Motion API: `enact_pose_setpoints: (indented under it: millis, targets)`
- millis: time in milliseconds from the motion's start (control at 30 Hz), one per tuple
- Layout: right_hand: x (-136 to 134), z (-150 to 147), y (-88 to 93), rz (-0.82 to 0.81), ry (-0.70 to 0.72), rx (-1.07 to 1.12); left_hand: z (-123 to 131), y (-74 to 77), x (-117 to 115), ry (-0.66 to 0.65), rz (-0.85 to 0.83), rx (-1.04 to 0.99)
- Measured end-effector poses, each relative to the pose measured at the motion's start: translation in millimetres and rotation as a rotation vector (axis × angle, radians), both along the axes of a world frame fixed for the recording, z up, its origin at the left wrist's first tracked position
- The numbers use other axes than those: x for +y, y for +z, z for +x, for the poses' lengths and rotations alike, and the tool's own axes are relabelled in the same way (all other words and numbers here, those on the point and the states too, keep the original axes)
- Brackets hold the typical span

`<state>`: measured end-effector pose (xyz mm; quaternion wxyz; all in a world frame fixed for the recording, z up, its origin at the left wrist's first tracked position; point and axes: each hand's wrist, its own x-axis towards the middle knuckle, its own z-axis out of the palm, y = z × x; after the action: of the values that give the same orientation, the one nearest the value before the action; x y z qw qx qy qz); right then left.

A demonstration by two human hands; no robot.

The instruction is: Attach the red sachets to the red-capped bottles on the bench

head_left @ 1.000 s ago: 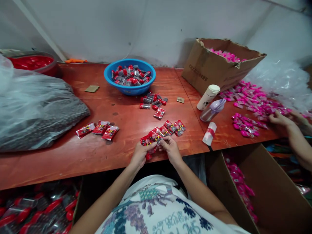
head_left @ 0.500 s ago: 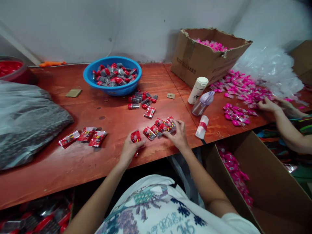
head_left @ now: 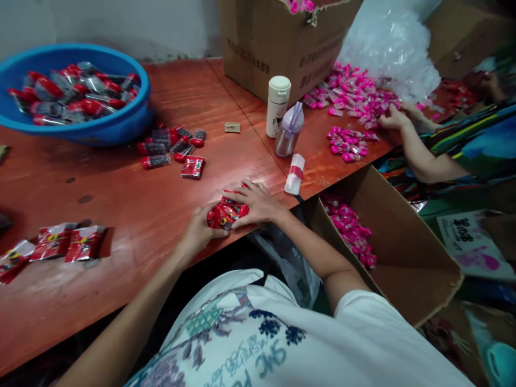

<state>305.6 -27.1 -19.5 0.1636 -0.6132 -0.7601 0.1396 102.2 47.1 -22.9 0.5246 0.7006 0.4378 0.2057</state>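
A cluster of small red printed packets [head_left: 226, 214] is squeezed together near the table's front edge. My left hand [head_left: 198, 230] is curled against its left side. From the right, my right hand [head_left: 260, 203] cups the same cluster, fingers over its top. Some packets are partly hidden under my fingers. One single red packet [head_left: 193, 167] lies apart, farther back. Beside it is a loose group of red-capped clear tubes [head_left: 156, 160] with dark contents. At the left, several red packets [head_left: 84, 243] rest side by side on the table.
A blue basin [head_left: 121, 126] holds many red-capped tubes. A white flask [head_left: 278, 105], a purple-topped bottle [head_left: 289, 131] and a white-and-red roll [head_left: 295, 174] stand to the right. Pink pieces [head_left: 350, 97] lie near a co-worker's hands [head_left: 397, 118]. An open carton [head_left: 419, 274] sits below the edge.
My hands have come together, pushing the row of packets into one tight cluster between them. The camera view has swung to the right.
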Motion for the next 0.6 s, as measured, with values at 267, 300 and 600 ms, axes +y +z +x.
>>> enact_pose_setpoints:
  millis: [267,300,600]
  targets:
    - [-112.3,28.2,-30.0,0.162,-0.211,0.069,42.3,-10.3,-71.2,-0.335,0.092,-0.01]
    - [-125.6,28.5,-43.3,0.188,-0.28,0.085,49.5,-13.4,-78.1,-0.372,0.118,-0.054]
    - [-183.1,-30.8,-175.9,-0.072,-1.032,0.958,86.3,-40.6,-109.2,-0.5,-0.264,-0.239]
